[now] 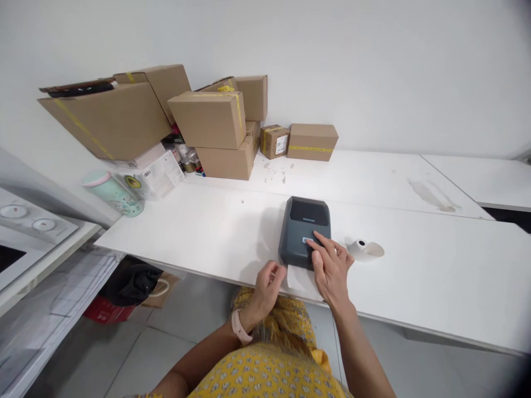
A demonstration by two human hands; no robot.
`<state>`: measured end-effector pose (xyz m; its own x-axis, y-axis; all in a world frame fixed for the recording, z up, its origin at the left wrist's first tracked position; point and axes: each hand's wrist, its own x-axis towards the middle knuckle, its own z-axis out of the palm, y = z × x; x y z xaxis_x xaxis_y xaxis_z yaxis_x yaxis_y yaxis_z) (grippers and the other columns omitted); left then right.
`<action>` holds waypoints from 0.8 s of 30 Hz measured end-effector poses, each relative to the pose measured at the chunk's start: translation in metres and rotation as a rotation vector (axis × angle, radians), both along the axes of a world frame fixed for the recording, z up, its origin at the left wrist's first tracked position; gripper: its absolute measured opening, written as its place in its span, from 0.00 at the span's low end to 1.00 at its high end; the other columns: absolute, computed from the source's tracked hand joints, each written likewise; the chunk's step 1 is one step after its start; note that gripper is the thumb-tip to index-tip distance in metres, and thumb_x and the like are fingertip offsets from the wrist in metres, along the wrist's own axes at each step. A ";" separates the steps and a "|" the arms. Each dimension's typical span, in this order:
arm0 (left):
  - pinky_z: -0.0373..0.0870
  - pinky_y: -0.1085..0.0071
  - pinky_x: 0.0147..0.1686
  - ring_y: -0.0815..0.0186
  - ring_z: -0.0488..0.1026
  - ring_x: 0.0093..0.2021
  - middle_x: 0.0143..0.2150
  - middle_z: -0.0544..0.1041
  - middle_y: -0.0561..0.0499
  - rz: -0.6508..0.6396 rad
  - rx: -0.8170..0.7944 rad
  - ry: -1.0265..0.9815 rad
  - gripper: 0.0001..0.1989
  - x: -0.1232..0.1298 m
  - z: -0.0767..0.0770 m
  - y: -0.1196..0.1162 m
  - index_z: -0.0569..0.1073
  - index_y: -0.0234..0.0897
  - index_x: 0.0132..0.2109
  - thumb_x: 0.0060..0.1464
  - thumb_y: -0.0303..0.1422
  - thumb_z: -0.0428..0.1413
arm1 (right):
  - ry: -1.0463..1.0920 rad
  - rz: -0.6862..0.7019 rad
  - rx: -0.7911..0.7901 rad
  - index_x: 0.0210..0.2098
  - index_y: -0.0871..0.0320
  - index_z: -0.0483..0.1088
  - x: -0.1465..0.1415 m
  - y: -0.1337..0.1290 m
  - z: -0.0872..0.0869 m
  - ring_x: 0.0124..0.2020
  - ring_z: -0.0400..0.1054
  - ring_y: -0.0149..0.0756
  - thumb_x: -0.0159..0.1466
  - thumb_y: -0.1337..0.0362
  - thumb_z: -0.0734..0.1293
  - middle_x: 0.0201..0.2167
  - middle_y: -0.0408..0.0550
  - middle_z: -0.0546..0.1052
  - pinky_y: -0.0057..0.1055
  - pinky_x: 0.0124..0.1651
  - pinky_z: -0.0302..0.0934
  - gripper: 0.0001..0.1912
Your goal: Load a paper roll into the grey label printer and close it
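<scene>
A dark grey label printer (pixel 297 249) with a black window on top sits near the table's front edge. My right hand (pixel 332 268) lies over its right side, fingers stretched out, with a fingertip on the light-coloured button (pixel 307 240). A strip of white paper (pixel 299 278) sticks out at the printer's front. My left hand (pixel 267 284) is at the table edge by the printer's near left corner, its fingers curled together and nothing visible in them. To the right of the printer lies a small white paper roll (pixel 365 250) with a loose end.
Several cardboard boxes (pixel 207 119) are stacked along the wall at the back left. A mint green tumbler (pixel 114 193) leans by a white box (pixel 155 176) at the left end of the white table (pixel 415 265). A white appliance with knobs (pixel 29 221) stands further left.
</scene>
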<state>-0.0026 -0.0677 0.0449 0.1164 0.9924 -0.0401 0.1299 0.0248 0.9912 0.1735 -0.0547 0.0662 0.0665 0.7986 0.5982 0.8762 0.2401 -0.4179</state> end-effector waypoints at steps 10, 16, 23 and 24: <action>0.54 0.57 0.66 0.59 0.55 0.69 0.69 0.57 0.47 0.108 0.265 0.017 0.21 0.009 0.006 0.031 0.61 0.46 0.64 0.66 0.42 0.47 | -0.192 -0.028 0.131 0.40 0.51 0.75 -0.003 0.012 0.007 0.65 0.58 0.49 0.69 0.62 0.62 0.55 0.43 0.76 0.55 0.67 0.33 0.09; 0.52 0.57 0.68 0.58 0.54 0.70 0.70 0.58 0.47 0.042 0.187 -0.023 0.26 0.018 0.007 0.029 0.58 0.45 0.67 0.65 0.44 0.48 | 0.127 0.059 -0.046 0.58 0.47 0.67 0.010 -0.004 -0.012 0.71 0.46 0.47 0.71 0.57 0.55 0.68 0.46 0.61 0.57 0.67 0.40 0.19; 0.51 0.58 0.69 0.58 0.53 0.71 0.71 0.56 0.47 0.037 0.128 -0.039 0.29 0.016 0.009 0.028 0.57 0.44 0.68 0.65 0.47 0.47 | 0.612 0.088 -0.183 0.68 0.49 0.54 0.017 -0.013 -0.025 0.71 0.46 0.43 0.71 0.49 0.50 0.71 0.47 0.54 0.52 0.70 0.41 0.29; 0.51 0.58 0.69 0.58 0.52 0.71 0.71 0.56 0.47 0.041 0.109 -0.049 0.29 0.016 0.007 0.028 0.57 0.44 0.69 0.65 0.48 0.47 | 0.670 0.068 -0.214 0.69 0.50 0.51 0.016 -0.014 -0.026 0.71 0.45 0.43 0.71 0.48 0.50 0.71 0.47 0.54 0.51 0.71 0.41 0.30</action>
